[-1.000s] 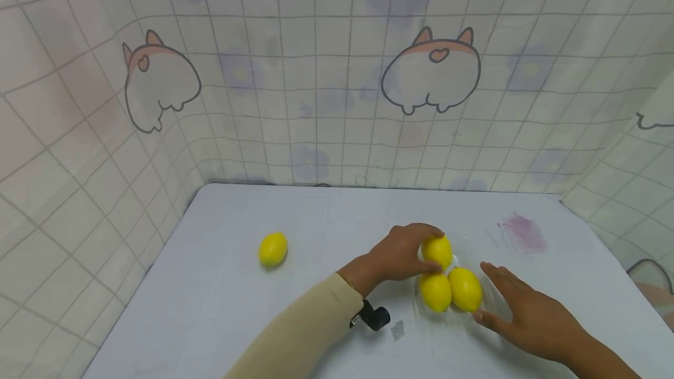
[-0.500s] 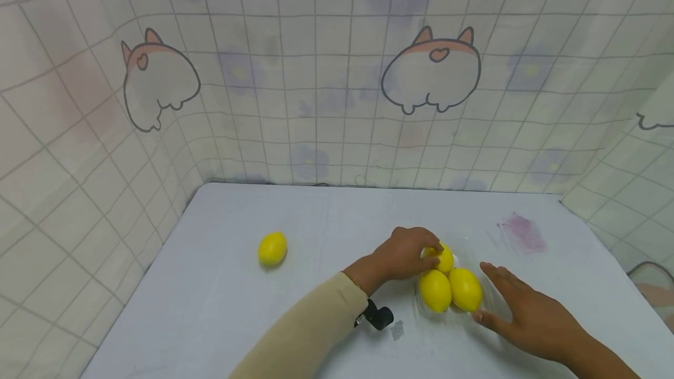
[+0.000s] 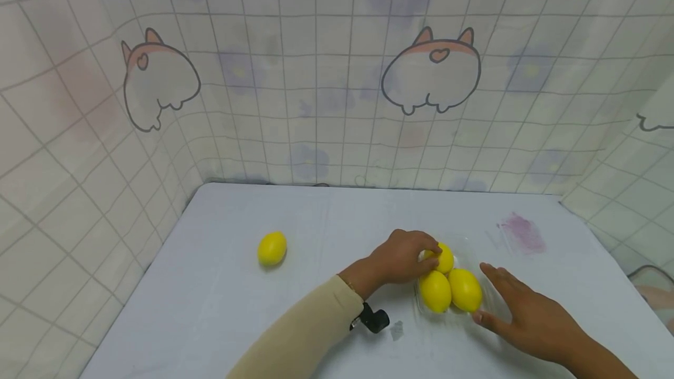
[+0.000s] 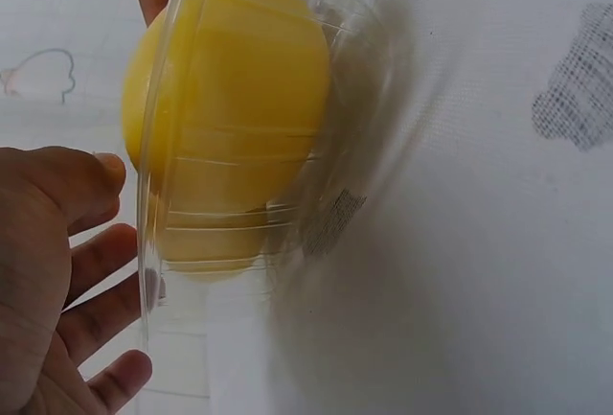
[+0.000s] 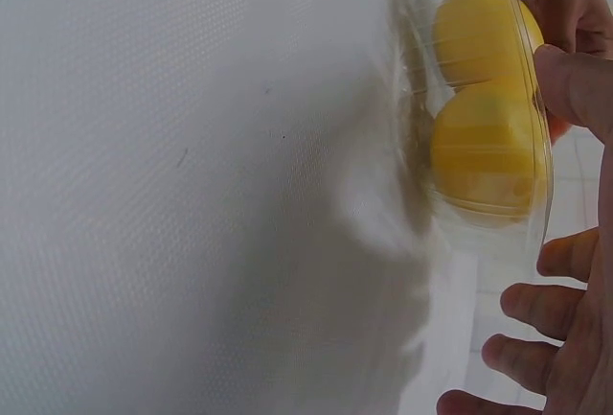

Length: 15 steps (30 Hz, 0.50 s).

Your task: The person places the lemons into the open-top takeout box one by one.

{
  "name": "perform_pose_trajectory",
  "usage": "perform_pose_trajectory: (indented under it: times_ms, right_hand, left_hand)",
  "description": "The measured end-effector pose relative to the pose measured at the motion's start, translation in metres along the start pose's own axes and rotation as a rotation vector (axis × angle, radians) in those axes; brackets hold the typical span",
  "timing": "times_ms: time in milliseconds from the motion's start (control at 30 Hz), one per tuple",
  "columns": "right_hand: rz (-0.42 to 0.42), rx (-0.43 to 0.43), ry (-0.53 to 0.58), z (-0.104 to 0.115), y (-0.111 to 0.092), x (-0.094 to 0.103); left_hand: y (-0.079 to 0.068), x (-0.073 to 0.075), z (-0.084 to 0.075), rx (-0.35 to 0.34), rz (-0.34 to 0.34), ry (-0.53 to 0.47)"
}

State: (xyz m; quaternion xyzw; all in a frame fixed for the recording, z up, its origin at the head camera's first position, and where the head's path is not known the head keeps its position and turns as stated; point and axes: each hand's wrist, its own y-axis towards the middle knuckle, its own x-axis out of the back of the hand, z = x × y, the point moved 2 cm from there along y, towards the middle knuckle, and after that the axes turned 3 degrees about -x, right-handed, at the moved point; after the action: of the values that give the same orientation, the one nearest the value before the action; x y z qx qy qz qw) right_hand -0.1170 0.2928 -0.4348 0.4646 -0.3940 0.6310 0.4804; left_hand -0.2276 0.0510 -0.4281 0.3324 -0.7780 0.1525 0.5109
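Observation:
Three yellow lemons sit in a clear plastic container on the table: a back lemon, a front-left lemon and a right lemon. My left hand is at the back lemon, its loosely bent fingertips over the lemon's left side. In the left wrist view, that thumb and fingers stand apart above the rim of the clear container. My right hand is spread at the container's right side; its thumb lies at the rim beside the lemons. A fourth lemon lies alone on the left.
The white table carries a pink stain at the back right and a small grey mark in front of the container. A patterned curtain hangs behind and on both sides. A black wrist camera sits under my left wrist.
The back lemon has been lowered into the container by my left hand, whose fingers have loosened and drawn slightly down. My right hand and the lone lemon have stayed put.

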Motion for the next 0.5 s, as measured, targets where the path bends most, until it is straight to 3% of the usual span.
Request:
perform_pose_trajectory:
  times_ms: [500]
  right_hand:
    - [0.008, -0.003, -0.030, 0.000, 0.001, 0.000]
  left_hand:
    - [-0.036, 0.020, 0.020, -0.032, -0.050, -0.022]
